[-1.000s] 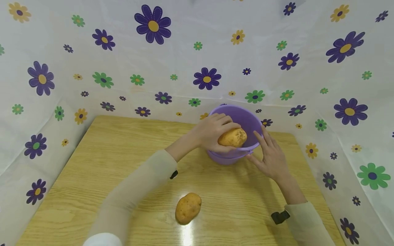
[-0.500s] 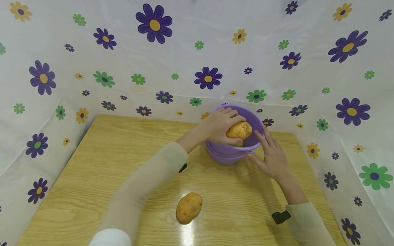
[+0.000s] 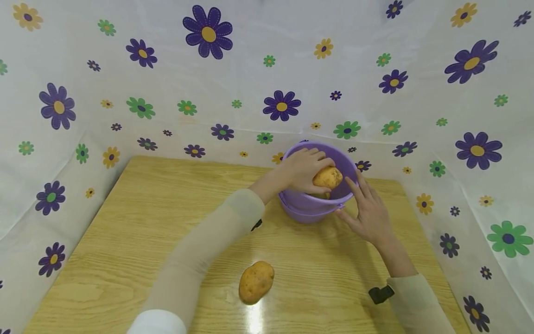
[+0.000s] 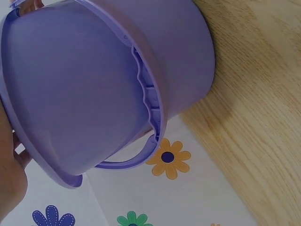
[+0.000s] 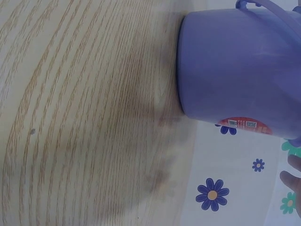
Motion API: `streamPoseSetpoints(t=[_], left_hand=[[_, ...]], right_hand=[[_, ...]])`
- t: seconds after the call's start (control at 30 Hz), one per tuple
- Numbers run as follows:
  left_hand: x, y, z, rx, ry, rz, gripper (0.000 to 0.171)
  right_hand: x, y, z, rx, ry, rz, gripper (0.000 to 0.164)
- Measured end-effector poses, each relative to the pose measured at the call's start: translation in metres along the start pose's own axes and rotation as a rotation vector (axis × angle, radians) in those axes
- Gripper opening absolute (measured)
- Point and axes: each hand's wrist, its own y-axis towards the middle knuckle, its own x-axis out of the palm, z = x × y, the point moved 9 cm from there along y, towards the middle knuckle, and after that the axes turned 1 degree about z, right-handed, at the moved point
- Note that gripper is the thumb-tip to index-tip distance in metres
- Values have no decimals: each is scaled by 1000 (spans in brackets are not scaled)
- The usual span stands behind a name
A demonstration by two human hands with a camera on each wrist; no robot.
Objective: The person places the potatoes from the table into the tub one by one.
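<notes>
My left hand (image 3: 306, 170) reaches over the near-left rim of a purple bucket (image 3: 308, 208) and grips a potato (image 3: 328, 177) inside its mouth. Below that potato, a bit of another yellowish potato (image 3: 323, 195) shows in the bucket. My right hand (image 3: 369, 211) rests against the bucket's right rim, fingers extended, thumb toward the front side. A second whole potato (image 3: 256, 282) lies on the table near the front. In the left wrist view the bucket's side and folded-down handle (image 4: 150, 94) fill much of the picture, and the held potato is hidden there.
The wooden table (image 3: 167, 232) ends at a white flower-patterned cloth (image 3: 233, 69) rising behind and at both sides. The bucket stands close to the back edge. A red label (image 5: 244, 125) is on the bucket's side.
My left hand has moved right and deeper into the bucket with the potato. The right hand stays at the rim, and the potato on the table has not moved.
</notes>
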Motion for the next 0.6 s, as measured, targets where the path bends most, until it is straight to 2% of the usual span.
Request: streamPoseSetpoints(t=[0.6], left_hand=[[17,14,-7,-64,17,-110,73]], right_hand=[[1,0,-1,17,10,-14,90]])
